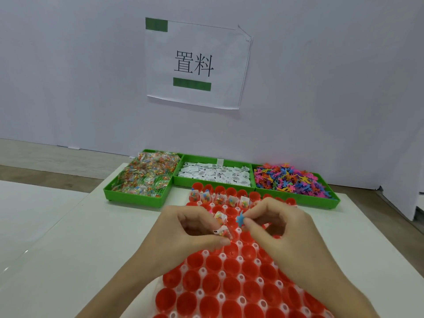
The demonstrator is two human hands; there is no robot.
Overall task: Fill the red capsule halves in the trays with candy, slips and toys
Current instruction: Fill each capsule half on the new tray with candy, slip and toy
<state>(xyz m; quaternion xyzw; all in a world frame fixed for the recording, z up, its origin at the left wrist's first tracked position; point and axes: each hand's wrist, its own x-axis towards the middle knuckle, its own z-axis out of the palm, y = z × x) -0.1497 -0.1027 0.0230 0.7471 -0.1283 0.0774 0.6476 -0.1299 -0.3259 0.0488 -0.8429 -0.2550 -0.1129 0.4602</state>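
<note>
A white tray (221, 296) full of red capsule halves (213, 263) lies before me. The far row (220, 198) holds candy packets. My left hand (183, 228) pinches a candy packet (223, 232) together with a white slip, above the tray's upper middle. My right hand (280, 228) pinches a small blue toy (240, 219) just right of that packet. Another candy packet (220, 217) sits in a capsule half behind my left fingers.
Three green bins stand at the back: candy packets (144, 175) on the left, white slips (214, 174) in the middle, colourful plastic toys (291, 180) on the right. A paper sign (195, 63) hangs on the white wall. The tray rests on a white table (80, 249).
</note>
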